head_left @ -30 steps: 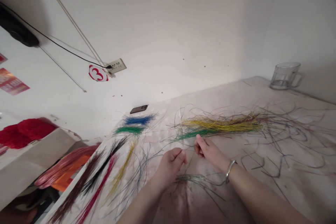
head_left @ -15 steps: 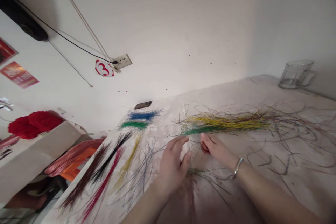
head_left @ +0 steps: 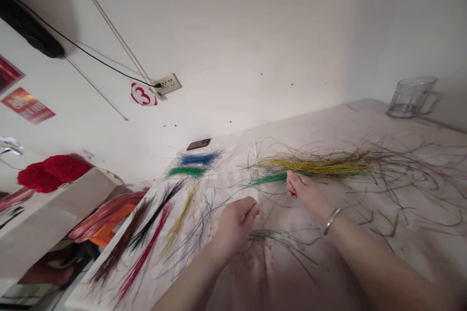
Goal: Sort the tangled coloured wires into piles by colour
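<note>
My left hand (head_left: 239, 216) is closed in a pinch above the table; what its fingers hold, if anything, is too fine to make out. Further right, my right hand (head_left: 304, 194) is pinched too, its fingertips at the near edge of the green wires (head_left: 270, 179). Anything thin in that pinch cannot be made out. Behind the green strands lies a long bundle of yellow wires (head_left: 324, 163), with loose dark strands trailing right. Just below my left hand is a small bunch of greenish-grey wires (head_left: 272, 234). Loose bluish wires (head_left: 199, 231) lie left of that hand.
Sorted bundles lie on the left: blue (head_left: 200, 158), green (head_left: 186, 171), yellow (head_left: 182, 214), black (head_left: 160, 211), red (head_left: 148, 250) and dark brown (head_left: 124, 240) wires. A phone (head_left: 199, 144) rests near the wall; a glass mug (head_left: 412, 98) stands back right.
My left hand has gone from spread fingers to a closed pinch and turned slightly. My right hand has moved a little up and right, towards the wire bundle.
</note>
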{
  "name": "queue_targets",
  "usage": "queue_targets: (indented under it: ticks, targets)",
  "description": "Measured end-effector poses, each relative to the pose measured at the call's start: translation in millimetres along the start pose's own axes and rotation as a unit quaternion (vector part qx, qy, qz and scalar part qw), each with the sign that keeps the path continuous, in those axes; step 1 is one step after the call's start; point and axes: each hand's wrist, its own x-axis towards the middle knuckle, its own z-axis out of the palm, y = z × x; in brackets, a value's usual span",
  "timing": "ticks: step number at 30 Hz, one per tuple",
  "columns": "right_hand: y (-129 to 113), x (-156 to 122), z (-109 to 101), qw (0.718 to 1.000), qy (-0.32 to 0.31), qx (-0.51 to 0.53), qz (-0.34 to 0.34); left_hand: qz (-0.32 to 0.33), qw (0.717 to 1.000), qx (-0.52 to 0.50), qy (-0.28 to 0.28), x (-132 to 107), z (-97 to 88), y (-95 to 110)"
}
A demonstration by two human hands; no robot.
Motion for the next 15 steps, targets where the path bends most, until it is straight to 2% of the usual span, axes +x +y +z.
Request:
queue_targets:
  ticks: [2, 10, 15]
  targets:
    - [3.4, 2.7, -2.9, 1.000, 0.024, 0.004, -0.001, -0.008, 1.000, 0.007, -0.003, -9.9, -7.8, -8.6]
    - [7.2, 3.5, -4.6, 0.997, 0.058, 0.049, 0.003, -0.050, 0.998, 0.017, -0.022, -47.7, -30.7, -40.9]
    - [9.8, 8.8, -15.4, 0.977, 0.157, 0.139, 0.047, -0.082, 0.996, -0.016, -0.041, -63.5, -38.8, -51.9]
